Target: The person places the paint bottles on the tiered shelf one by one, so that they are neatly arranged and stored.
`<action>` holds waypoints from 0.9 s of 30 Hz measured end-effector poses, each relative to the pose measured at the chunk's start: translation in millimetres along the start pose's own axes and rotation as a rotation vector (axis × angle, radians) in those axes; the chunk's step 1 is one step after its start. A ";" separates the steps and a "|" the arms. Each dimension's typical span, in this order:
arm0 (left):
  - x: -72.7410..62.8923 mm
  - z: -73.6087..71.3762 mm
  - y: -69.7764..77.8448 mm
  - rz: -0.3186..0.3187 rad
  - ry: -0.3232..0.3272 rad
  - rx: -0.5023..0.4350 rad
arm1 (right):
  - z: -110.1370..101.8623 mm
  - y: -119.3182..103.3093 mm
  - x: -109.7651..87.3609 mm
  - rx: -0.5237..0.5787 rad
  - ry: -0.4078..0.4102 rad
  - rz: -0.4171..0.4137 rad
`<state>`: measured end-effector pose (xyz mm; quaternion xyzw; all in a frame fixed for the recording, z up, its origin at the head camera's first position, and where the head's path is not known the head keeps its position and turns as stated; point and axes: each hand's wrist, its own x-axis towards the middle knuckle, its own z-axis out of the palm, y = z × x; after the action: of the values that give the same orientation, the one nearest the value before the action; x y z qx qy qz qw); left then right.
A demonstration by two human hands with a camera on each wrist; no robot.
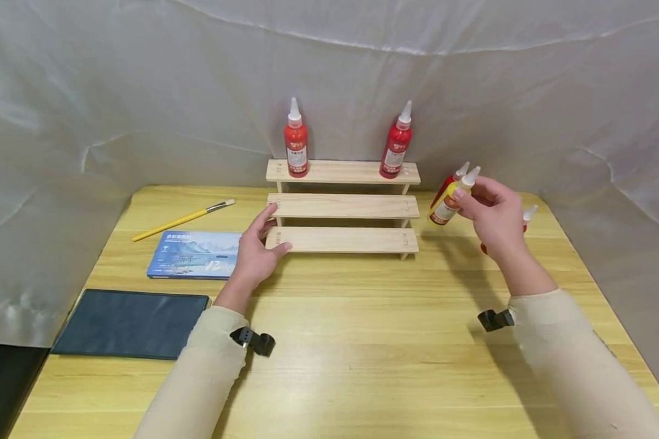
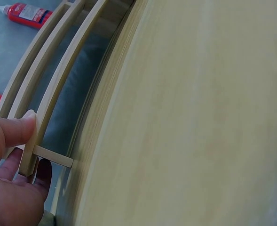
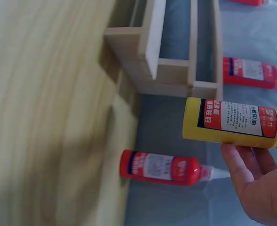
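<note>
My left hand (image 1: 255, 253) grips the left end of a three-step wooden display stand (image 1: 343, 239); in the left wrist view its thumb lies on the lowest board and fingers curl under the end. To the right of the stand, my right hand (image 1: 496, 213) holds a yellow squeeze bottle (image 3: 237, 117) with a white nozzle, raised off the table and tilted. Two red bottles, one left (image 1: 296, 149) and one right (image 1: 396, 149), stand on the top step. Another red bottle (image 3: 162, 168) stands on the table behind the yellow one. My right hand mostly hides a further red bottle (image 1: 529, 214).
On the left lie a yellow-handled paintbrush (image 1: 183, 221), a blue box with a landscape picture (image 1: 192, 255) and a dark flat rectangular pad (image 1: 134, 323). A pale grey cloth (image 1: 340, 79) hangs behind and beside the wooden table (image 1: 362, 353).
</note>
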<state>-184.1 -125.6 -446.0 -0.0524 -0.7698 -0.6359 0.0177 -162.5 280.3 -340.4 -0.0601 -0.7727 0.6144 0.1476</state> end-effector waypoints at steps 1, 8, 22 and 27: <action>-0.1 -0.1 0.0 0.002 0.001 -0.001 | 1.1 -2.7 -0.2 -0.003 -0.004 -0.004; 0.0 -0.4 -0.8 0.002 0.004 0.003 | 14.2 -19.5 -1.5 0.020 -0.035 -0.054; 0.7 1.6 0.1 -0.002 -0.014 0.026 | 56.6 -47.3 1.6 -0.072 -0.145 -0.163; 0.7 -0.4 2.1 -0.017 -0.011 0.019 | 79.6 -54.9 5.8 0.012 -0.197 -0.201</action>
<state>-184.6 -125.5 -443.8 -0.0493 -0.7762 -0.6285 0.0083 -187.2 194.7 -302.5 0.0791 -0.7818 0.6043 0.1319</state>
